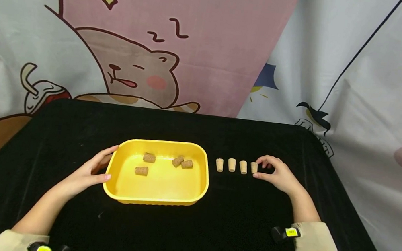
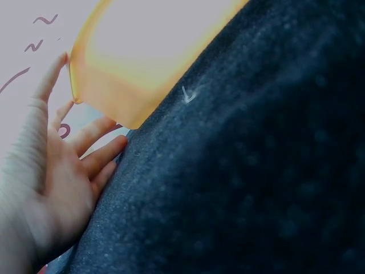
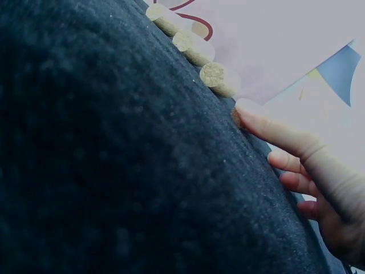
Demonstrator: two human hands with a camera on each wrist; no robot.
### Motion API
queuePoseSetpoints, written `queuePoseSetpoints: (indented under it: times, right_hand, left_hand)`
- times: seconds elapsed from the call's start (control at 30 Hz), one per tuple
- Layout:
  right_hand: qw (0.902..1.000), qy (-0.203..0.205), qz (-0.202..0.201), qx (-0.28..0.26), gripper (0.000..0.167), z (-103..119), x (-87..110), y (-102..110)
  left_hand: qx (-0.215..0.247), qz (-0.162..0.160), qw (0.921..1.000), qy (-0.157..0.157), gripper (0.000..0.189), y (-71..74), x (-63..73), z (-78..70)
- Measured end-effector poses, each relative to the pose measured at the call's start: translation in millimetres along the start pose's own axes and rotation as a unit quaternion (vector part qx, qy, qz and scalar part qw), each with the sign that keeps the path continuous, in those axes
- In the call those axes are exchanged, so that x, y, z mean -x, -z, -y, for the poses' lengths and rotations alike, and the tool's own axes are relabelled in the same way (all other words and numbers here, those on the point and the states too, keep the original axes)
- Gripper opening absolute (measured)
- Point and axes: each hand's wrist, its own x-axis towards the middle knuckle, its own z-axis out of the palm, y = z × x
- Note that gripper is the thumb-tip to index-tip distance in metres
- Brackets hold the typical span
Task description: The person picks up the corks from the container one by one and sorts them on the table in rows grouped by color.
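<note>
A yellow plastic tub (image 1: 158, 190) holds several brown cork stoppers (image 1: 141, 170) lying loose on its floor. At its left end rests my left hand (image 1: 89, 171), thumb and fingers spread along the rim; in the left wrist view the fairly straight fingers (image 2: 105, 157) reach to the tub's end wall. Right of the tub, paler tapered corks (image 1: 231, 165) make a short row. My right hand (image 1: 277, 175) pinches the rightmost cork (image 1: 254, 167) between thumb and index finger. The right wrist view shows the thumb (image 3: 268, 125) covering most of that cork.
Black cloth (image 1: 175, 240) covers the table under everything. Behind it hangs a curtain (image 1: 210, 62) printed with a sleeping cartoon bear. Dark wrist devices with yellow labels (image 1: 293, 232) sit at both sleeves.
</note>
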Motion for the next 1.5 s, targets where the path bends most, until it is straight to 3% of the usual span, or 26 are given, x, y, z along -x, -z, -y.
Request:
queuePoseSetpoints:
  times: [0.23, 0.47, 0.6, 0.77, 1.0, 1.27, 1.5]
  right_hand:
    - [0.9998, -0.017, 0.006, 0.012, 0.048, 3.9, -1.7, 4.6]
    - [0.9993, -0.024, -0.024, 0.014, 0.047, 22.2, -3.2, 12.1]
    - [0.9984, 0.001, -0.056, -0.004, 0.04, 42.2, -6.6, 12.0]
    - [0.9925, 0.062, -0.104, -0.016, 0.039, 74.5, -9.8, 5.0]
    - [0.9847, 0.108, -0.135, -0.022, 0.038, 113.2, -9.8, -8.1]
    - [0.9828, 0.127, -0.131, -0.025, 0.036, 141.2, -8.6, -24.4]
    - [0.9839, 0.152, -0.091, -0.02, 0.038, 165.3, -14.9, -39.2]
  left_hand:
    - [0.0, -0.001, 1.0, 0.006, 0.066, 0.3, 0.2, -0.4]
    - [-0.003, 0.0, 1.0, 0.006, 0.066, 0.0, -0.7, -0.9]
    - [0.0, 0.002, 1.0, 0.003, 0.066, 0.2, -0.4, -0.1]
    - [0.002, 0.002, 1.0, 0.002, 0.066, 0.5, -0.4, 0.2]
    - [0.003, 0.003, 1.0, 0.002, 0.066, 0.3, -0.7, 0.2]
    - [-0.002, 0.0, 1.0, 0.001, 0.066, -1.0, -1.0, -1.1]
    - [-0.006, -0.003, 1.0, 0.005, 0.066, -1.3, -0.7, -2.5]
